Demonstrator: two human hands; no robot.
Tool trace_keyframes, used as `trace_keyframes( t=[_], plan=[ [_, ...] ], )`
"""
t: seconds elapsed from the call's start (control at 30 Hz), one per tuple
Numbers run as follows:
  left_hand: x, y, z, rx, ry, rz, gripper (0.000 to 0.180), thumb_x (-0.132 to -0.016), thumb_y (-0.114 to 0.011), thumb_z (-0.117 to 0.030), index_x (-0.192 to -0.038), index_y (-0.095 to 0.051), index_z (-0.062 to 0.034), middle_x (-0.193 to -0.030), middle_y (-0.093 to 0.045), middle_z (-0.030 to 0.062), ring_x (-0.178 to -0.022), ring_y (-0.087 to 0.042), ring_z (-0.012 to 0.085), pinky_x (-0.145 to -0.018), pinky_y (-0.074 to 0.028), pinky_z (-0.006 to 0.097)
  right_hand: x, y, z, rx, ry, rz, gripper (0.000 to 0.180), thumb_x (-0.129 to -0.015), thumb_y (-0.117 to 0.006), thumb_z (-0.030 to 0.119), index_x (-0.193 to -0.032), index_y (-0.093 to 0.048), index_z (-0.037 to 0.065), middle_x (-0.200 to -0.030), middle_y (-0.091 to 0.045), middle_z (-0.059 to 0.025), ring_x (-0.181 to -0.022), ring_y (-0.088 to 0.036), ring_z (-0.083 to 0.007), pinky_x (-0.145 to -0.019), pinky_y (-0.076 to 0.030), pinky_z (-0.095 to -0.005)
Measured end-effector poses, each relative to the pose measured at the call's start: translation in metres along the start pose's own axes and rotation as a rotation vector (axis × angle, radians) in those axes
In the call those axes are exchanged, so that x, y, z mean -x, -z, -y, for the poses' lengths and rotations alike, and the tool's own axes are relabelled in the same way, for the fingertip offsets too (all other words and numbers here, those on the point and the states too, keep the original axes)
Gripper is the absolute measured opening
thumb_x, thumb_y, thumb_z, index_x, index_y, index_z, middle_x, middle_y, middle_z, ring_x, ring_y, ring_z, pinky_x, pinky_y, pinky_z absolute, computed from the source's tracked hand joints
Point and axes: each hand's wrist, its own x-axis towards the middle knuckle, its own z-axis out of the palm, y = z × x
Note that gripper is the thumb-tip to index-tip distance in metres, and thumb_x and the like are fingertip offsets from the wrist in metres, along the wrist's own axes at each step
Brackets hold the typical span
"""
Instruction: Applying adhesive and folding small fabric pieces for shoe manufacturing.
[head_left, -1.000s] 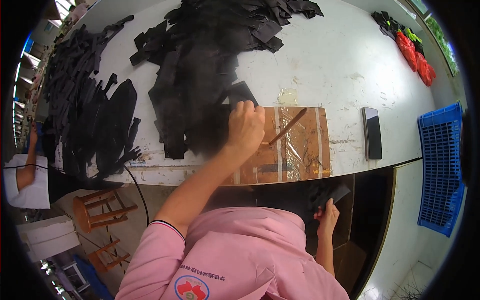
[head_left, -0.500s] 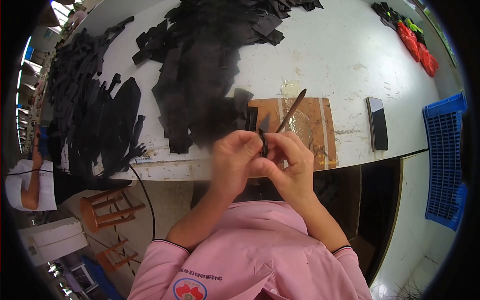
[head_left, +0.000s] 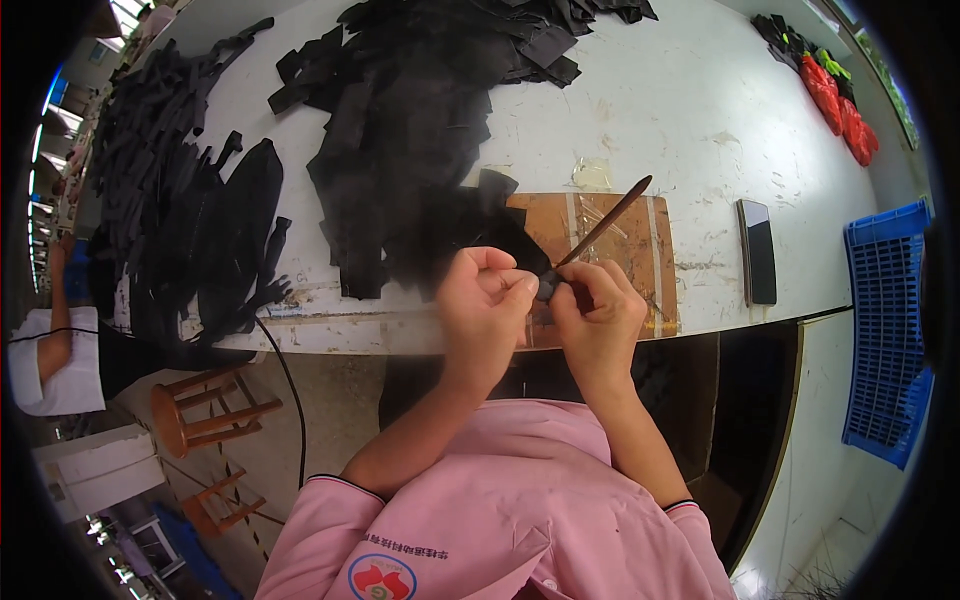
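Note:
Close to the table's near edge, my left hand (head_left: 485, 315) and my right hand (head_left: 603, 325) meet over a small piece of black fabric (head_left: 547, 284). The fingertips of both are pinched together on it. A slim dark-brown stick (head_left: 612, 220) with a tapered end juts up and rightward from my right hand's fingers, which hide its lower end. Just beyond my fingers lies a flat black strip (head_left: 520, 236), partly over a brown cardboard sheet (head_left: 655, 260) with clear tape on it.
A large heap of black fabric pieces (head_left: 400, 150) spreads over the white table (head_left: 690, 130), with another pile of black strips (head_left: 150, 170) at the left. On the right are a phone (head_left: 757, 250), red bundles (head_left: 822, 95) and a blue crate (head_left: 885, 340). Wooden stools (head_left: 205, 415) stand lower left, near another person's arm (head_left: 55, 345).
The brown stick has swung further to the right and away with my right hand. My hands have moved slightly apart, and the black piece between them has turned.

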Motion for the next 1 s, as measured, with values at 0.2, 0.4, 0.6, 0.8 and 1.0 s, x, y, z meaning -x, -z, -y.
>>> trace_keyframes(
  t=[0.2, 0.4, 0.6, 0.8, 1.0],
  plan=[
    [-0.006, 0.024, -0.006, 0.176, 0.255, 0.323, 0.023, -0.07, -0.054, 0.006, -0.09, -0.046, -0.0014, -0.071, -0.053, 0.0038, -0.047, -0.038, 0.0007, -0.037, -0.026, 0.015, 0.0, 0.013, -0.006, -0.926, -0.794, 0.402, 0.001, -0.076, -0.061, 0.003, -0.076, -0.06, 0.003, -0.069, -0.056, 0.0011, -0.057, -0.049, -0.0057, -0.049, -0.039, -0.0202],
    [0.006, 0.009, 0.006, -0.265, -0.153, -0.006, 0.016, -0.071, -0.05, 0.01, -0.084, -0.051, -0.0003, -0.074, -0.058, 0.0062, -0.043, -0.039, 0.0002, -0.038, -0.032, 0.017, 0.006, 0.004, -0.008, -1.286, -0.848, 0.558, 0.014, -0.083, -0.058, 0.018, -0.075, -0.052, 0.008, -0.068, -0.051, 0.003, -0.059, -0.045, -0.0066, -0.057, -0.036, -0.0192],
    [0.002, 0.025, -0.011, 0.472, 0.39, 0.496, 0.022, -0.073, -0.051, 0.011, -0.091, -0.046, -0.0007, -0.08, -0.06, 0.0114, -0.04, -0.034, 0.0012, -0.034, -0.025, 0.014, 0.01, 0.005, -0.015, -1.302, -0.74, 0.434, 0.011, -0.083, -0.058, 0.016, -0.077, -0.054, 0.007, -0.071, -0.052, 0.0026, -0.065, -0.048, -0.0072, -0.06, -0.038, -0.0201],
    [0.012, 0.017, -0.02, 0.252, 0.186, 0.54, 0.023, -0.075, -0.057, 0.008, -0.097, -0.051, 0.0028, -0.078, -0.058, 0.0086, -0.052, -0.046, 0.0045, -0.043, -0.035, 0.016, 0.007, 0.008, -0.013, -1.203, -0.349, 0.349, 0.008, -0.082, -0.058, 0.011, -0.081, -0.055, 0.004, -0.083, -0.052, 0.0005, -0.07, -0.046, -0.0063, -0.064, -0.037, -0.0186],
    [0.019, -0.002, -0.012, -0.36, -0.6, 0.226, 0.014, -0.073, -0.062, 0.008, -0.085, -0.057, 0.0026, -0.083, -0.058, 0.0058, -0.075, -0.05, 0.0074, -0.068, -0.041, 0.02, -0.005, 0.022, 0.003, -0.735, -0.05, 0.2, 0.008, -0.082, -0.055, 0.003, -0.076, -0.05, 0.002, -0.079, -0.05, -0.0012, -0.066, -0.043, -0.0046, -0.057, -0.036, -0.0181]
  ],
)
